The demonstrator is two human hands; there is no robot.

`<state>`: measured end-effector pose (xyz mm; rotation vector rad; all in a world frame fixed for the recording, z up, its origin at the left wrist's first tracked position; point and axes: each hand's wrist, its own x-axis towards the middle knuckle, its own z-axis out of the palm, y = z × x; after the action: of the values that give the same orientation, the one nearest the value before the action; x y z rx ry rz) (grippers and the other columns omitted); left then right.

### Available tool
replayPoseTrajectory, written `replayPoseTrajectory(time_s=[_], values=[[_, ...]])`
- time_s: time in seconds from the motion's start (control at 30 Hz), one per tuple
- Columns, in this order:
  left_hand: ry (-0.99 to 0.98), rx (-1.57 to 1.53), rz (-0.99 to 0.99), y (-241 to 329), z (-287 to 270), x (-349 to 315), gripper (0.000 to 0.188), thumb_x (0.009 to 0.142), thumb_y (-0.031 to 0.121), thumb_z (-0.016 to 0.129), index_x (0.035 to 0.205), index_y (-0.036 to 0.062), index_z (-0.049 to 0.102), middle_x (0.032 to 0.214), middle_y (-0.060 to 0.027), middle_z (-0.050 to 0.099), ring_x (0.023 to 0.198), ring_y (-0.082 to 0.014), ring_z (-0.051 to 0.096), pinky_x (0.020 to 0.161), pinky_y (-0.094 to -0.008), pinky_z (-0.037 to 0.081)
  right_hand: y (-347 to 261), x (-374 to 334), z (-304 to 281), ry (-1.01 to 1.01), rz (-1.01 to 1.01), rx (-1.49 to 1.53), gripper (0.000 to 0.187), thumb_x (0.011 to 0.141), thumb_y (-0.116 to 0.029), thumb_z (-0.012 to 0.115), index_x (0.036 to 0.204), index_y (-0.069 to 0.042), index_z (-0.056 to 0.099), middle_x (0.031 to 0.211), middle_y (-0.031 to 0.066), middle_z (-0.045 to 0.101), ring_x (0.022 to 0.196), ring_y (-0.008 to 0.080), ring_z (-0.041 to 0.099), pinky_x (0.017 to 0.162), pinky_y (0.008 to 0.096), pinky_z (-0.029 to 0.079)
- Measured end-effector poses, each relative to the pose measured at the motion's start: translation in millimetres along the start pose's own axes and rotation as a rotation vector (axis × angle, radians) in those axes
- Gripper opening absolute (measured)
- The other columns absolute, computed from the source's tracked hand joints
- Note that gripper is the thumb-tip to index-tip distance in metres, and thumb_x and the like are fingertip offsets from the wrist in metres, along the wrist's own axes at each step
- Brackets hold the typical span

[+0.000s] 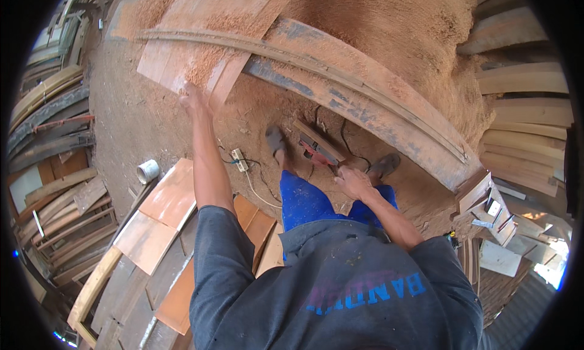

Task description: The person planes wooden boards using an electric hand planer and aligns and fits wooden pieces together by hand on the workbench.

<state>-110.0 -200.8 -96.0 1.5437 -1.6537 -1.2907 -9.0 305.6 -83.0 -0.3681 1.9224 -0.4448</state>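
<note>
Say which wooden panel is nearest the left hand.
The shavings-strewn panel at upper left: the left hand is at its near edge; other panels lie farther.

Block capitals in bright blue (pixel 398 287) stretch across a worker's dark grey shirt (pixel 255 316) at the lower centre of the frame, climbing gently toward the right. The letters stand boldest at the right end and break up toward the left. Just above them on the cloth, a faded purple-pink row of print (pixel 365 281) is too worn to read.
</note>
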Motion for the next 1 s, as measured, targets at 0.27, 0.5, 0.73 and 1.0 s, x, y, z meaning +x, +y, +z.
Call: replayPoseTrajectory(time_s=[0.27, 0.5, 0.73, 1.0], values=[[0.000, -0.299, -0.003, 1, -12, -10, 0.056, 0.103, 0.036, 0.059, 0.126, -0.0141, 0.048, 0.112, -0.0240, 0.064, 0.099, -0.0269, 0.065, 0.084, -0.0397, 0.054, 26, -1, 93, -0.226, 0.252, -0.116, 0.043, 0.093, -0.031, 0.057, 0.126, -0.006, 0.067, 0.128, 0.0250, 0.066, 0.120, 0.0427, 0.063, 0.102, 0.0510, 0.050], [-0.575, 0.316, 0.185, -88, -148, -156, 0.035, 0.098, 0.033, 0.066, 0.110, 0.0032, 0.051, 0.091, -0.0074, 0.058, 0.085, -0.0174, 0.059, 0.074, -0.0366, 0.049, 26, 44, 161, -0.293, 0.182, -0.157, 0.043, 0.090, -0.031, 0.056, 0.120, -0.002, 0.068, 0.123, 0.0301, 0.066, 0.119, 0.0442, 0.063, 0.098, 0.0515, 0.051], [-0.973, 1.258, -0.114, -238, -239, -320, 0.081, 0.086, 0.050, 0.072, 0.146, 0.0052, 0.044, 0.151, -0.0357, 0.034, 0.134, -0.0576, 0.039, 0.112, -0.0573, 0.038, 60, 158, 223, -0.462, 0.278, -0.238, 0.058, 0.096, -0.018, 0.049, 0.152, -0.005, 0.041, 0.159, 0.0212, 0.041, 0.147, 0.0400, 0.040, 0.117, 0.0499, 0.037], [-0.740, 1.284, 0.204, -268, -226, -320, 0.075, 0.078, 0.039, 0.081, 0.141, 0.0126, 0.050, 0.150, -0.0400, 0.031, 0.129, -0.0561, 0.041, 0.109, -0.0594, 0.037, 151, 282, 346, -0.325, 0.078, -0.305, 0.076, 0.095, -0.016, 0.052, 0.161, 0.000, 0.017, 0.169, 0.0248, 0.012, 0.156, 0.0391, 0.017, 0.127, 0.0502, 0.016]])
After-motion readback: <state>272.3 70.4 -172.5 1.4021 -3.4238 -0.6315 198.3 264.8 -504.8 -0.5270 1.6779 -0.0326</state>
